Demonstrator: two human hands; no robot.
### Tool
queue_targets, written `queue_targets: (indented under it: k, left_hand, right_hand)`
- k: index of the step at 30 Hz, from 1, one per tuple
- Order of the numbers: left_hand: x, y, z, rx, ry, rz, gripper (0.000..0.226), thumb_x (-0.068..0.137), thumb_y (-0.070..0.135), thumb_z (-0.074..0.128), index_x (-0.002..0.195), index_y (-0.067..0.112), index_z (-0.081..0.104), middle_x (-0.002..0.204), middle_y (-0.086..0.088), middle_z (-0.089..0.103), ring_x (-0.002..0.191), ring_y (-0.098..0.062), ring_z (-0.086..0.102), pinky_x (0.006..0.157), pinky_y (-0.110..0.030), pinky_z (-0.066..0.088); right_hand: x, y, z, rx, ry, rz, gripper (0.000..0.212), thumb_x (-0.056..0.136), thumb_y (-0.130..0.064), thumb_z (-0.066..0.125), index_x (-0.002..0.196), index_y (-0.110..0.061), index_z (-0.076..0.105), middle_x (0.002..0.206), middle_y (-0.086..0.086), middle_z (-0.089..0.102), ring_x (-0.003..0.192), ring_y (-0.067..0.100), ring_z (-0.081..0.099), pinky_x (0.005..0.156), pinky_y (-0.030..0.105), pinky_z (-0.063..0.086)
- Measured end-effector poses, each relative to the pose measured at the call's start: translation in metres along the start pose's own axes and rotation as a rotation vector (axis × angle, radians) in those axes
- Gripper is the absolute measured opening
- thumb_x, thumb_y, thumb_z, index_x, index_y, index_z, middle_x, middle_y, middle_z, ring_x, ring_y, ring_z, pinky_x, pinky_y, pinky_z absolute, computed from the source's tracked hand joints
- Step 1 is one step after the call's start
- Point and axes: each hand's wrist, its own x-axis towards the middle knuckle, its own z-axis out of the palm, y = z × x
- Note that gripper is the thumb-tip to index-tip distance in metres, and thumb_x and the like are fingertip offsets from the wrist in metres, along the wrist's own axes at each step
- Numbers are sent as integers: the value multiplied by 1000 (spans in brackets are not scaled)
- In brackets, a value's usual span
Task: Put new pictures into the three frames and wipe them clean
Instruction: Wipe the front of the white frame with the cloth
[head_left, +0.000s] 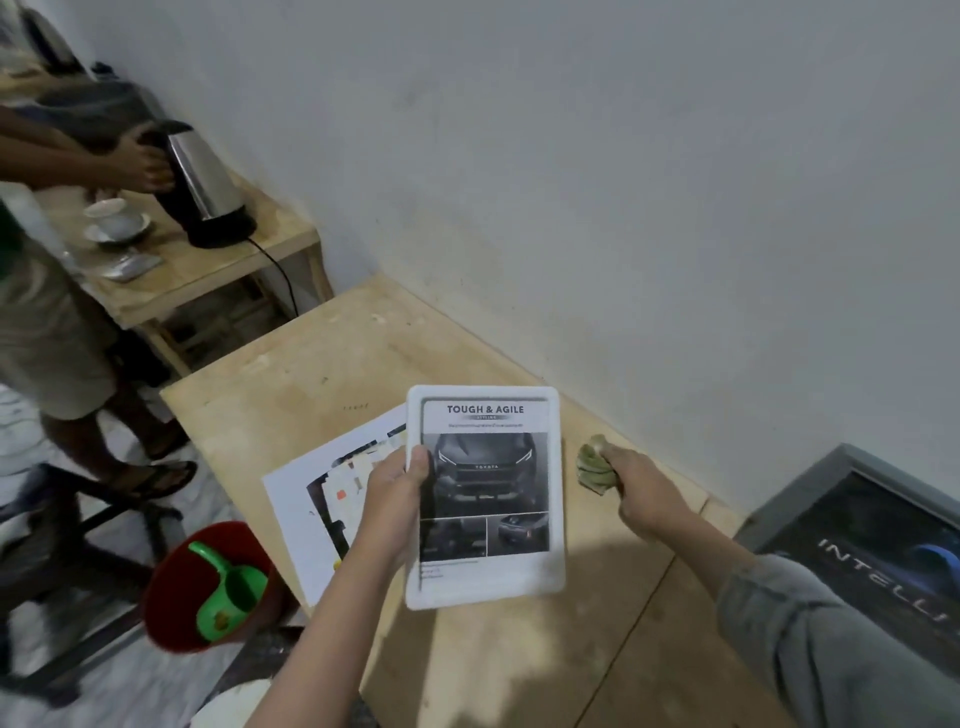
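The left hand (397, 480) grips the white picture frame (485, 496) by its left edge, thumb over the front, holding it above the wooden worktop (322, 379); the frame shows a car advert headed "TOUGH & AGILE". The right hand (641, 491) is closed around a crumpled green cloth (595, 462), just right of the frame and apart from it. A loose printed sheet (322, 493) lies under the frame's left side. A grey frame (831, 483) leans against the wall (623, 182) at far right. A red bucket (176, 587) holding a green scoop (228, 587) stands beside the worktop.
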Motion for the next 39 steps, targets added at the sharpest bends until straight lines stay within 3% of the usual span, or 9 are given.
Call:
queue_targets:
  k: [7, 10, 15, 19, 21, 24, 30, 34, 39]
  left_hand:
    - [6, -2, 11, -99, -67, -27, 35, 102, 23, 40, 89, 1, 64, 73, -16, 64, 70, -28, 61, 62, -32, 48]
    - [4, -1, 20, -97, -117, -20, 36, 102, 23, 40, 92, -1, 64, 74, -15, 64, 69, -28, 61, 61, -31, 48]
    - [-5, 1, 48, -114, -247, 4, 36, 101, 24, 44, 81, 4, 65, 70, -14, 64, 67, -27, 61, 68, -36, 51]
    - [-33, 1, 96, -123, -370, -20, 24, 100, 19, 46, 87, 3, 59, 64, -8, 67, 54, -17, 63, 54, -24, 51]
    - [-56, -2, 126, -83, -456, -45, 15, 99, 15, 47, 88, 8, 56, 74, -11, 67, 59, -18, 62, 59, -28, 52]
    - [-98, -7, 166, -36, -671, -41, 11, 97, 11, 48, 91, 8, 56, 76, -12, 64, 57, -20, 61, 52, -31, 52]
    - [-191, -42, 270, 350, -974, 319, 18, 85, 17, 50, 81, 7, 64, 71, -2, 60, 66, -15, 51, 63, -29, 39]
    - [-286, -58, 334, 531, -1129, 487, 26, 89, 10, 48, 78, 21, 69, 76, 8, 70, 69, -7, 62, 63, -20, 44]
    - [-398, -80, 409, 612, -1291, 536, 21, 92, 16, 49, 94, 24, 68, 90, 8, 70, 85, -8, 63, 71, -18, 49]
  right_hand:
    - [-2, -21, -22, -334, -237, 52, 65, 86, -41, 53, 144, -25, 28, 148, 0, 36, 134, 21, 35, 112, 56, 10]
    - [-31, -40, -40, 63, -1, 100, 44, 94, -34, 48, 135, -19, 44, 136, 1, 51, 122, 20, 47, 109, 40, 27]
    - [-111, -82, -75, 1088, 122, 343, 23, 102, -19, 38, 104, -13, 60, 83, -2, 69, 66, 6, 63, 59, 18, 48]
    - [-176, -66, -83, 1187, 256, 456, 19, 100, -15, 42, 102, -15, 61, 88, 7, 70, 77, 22, 68, 73, 43, 58]
    - [-212, -37, -82, 1252, 399, 555, 19, 100, -14, 43, 103, -13, 62, 86, 10, 71, 69, 22, 69, 64, 40, 58]
    - [-270, 4, -80, 1241, 544, 660, 20, 100, -16, 44, 105, -15, 63, 87, 10, 72, 67, 20, 69, 60, 37, 57]
    - [-410, 89, -62, 1038, 888, 812, 21, 100, -15, 42, 103, -23, 61, 96, 5, 71, 88, 21, 68, 79, 41, 57]
    - [-500, 135, -63, 802, 1057, 881, 21, 96, -4, 45, 106, -14, 61, 94, 4, 67, 85, 16, 62, 66, 21, 46]
    - [-605, 204, -66, 610, 1139, 1011, 22, 92, -2, 48, 107, -12, 61, 91, 3, 65, 81, 16, 59, 62, 24, 41]
